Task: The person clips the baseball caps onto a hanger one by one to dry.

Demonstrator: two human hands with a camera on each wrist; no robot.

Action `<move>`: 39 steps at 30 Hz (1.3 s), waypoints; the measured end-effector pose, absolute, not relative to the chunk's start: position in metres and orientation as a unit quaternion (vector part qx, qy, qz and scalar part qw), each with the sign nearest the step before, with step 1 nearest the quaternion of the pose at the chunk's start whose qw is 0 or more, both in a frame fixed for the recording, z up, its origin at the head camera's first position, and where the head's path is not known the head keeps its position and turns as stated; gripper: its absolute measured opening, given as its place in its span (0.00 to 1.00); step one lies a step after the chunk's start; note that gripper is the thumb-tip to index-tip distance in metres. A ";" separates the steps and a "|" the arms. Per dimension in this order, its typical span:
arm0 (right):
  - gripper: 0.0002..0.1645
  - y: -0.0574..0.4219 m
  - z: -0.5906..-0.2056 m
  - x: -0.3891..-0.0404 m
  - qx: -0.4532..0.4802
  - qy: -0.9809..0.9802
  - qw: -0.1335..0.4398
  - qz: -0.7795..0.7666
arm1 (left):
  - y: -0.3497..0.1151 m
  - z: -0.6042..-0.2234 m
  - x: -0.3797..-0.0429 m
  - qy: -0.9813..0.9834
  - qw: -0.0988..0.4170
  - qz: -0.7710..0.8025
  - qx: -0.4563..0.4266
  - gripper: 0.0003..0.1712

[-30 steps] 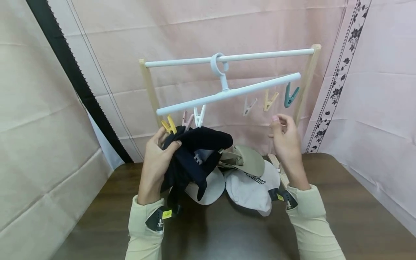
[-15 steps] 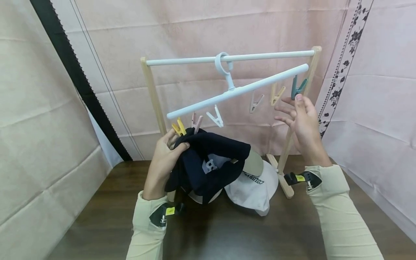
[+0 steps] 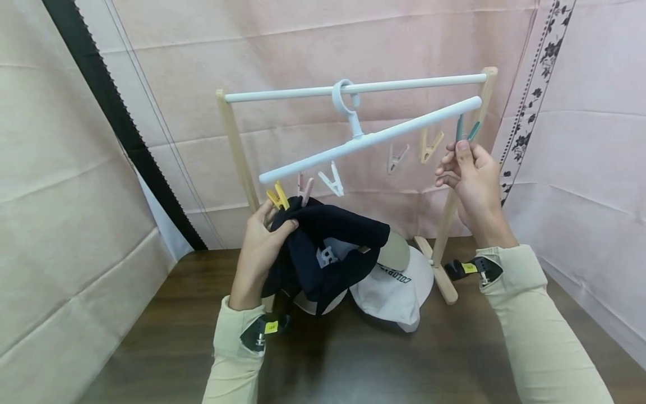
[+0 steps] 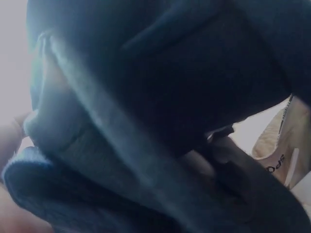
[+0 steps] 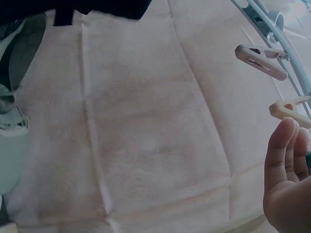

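Observation:
My left hand (image 3: pixel 264 244) grips the edge of a dark navy cap (image 3: pixel 338 219), thumb in front. The cap hangs at the low left end of a pale blue clip hanger (image 3: pixel 370 140). A yellow clothespin (image 3: pixel 278 196) and a pink clothespin (image 3: pixel 305 189) are at its top edge. In the left wrist view, the cap's dark fabric (image 4: pixel 194 73) fills most of the picture. My right hand (image 3: pixel 474 185) pinches a teal clothespin (image 3: pixel 460 128) under the hanger's raised right end; thumb and fingers hide its lower part.
The hanger hooks over the white bar (image 3: pixel 419 86) of a wooden stand. A white clothespin (image 3: pixel 333 179), a pale clothespin (image 3: pixel 396 159) and a light yellow clothespin (image 3: pixel 430 147) dangle from it. Below lie a white cap (image 3: pixel 391 294) and an olive cap (image 3: pixel 395 252) on the brown table (image 3: pixel 363 365).
My right hand has moved right and up to the teal clothespin and now pinches it. The navy cap has shifted slightly right and spread wider, with my left hand still gripping it.

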State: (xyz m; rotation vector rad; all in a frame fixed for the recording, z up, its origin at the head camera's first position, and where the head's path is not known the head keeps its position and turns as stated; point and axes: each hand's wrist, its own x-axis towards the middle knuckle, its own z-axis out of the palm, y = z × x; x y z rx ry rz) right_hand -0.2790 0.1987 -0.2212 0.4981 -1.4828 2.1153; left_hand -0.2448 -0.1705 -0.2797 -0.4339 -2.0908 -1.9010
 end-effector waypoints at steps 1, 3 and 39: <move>0.22 0.200 -0.224 -0.278 0.185 -0.546 0.253 0.777 | -0.169 -0.280 -0.245 -0.724 0.144 -0.659 -0.148 0.42; 0.22 0.200 -0.230 -0.276 0.188 -0.553 0.258 0.770 | -0.166 -0.281 -0.247 -0.727 0.155 -0.653 -0.147 0.41; 0.22 0.170 -0.287 -0.254 0.200 -0.533 0.274 0.775 | -0.151 -0.288 -0.248 -0.805 0.291 -0.516 -0.047 0.47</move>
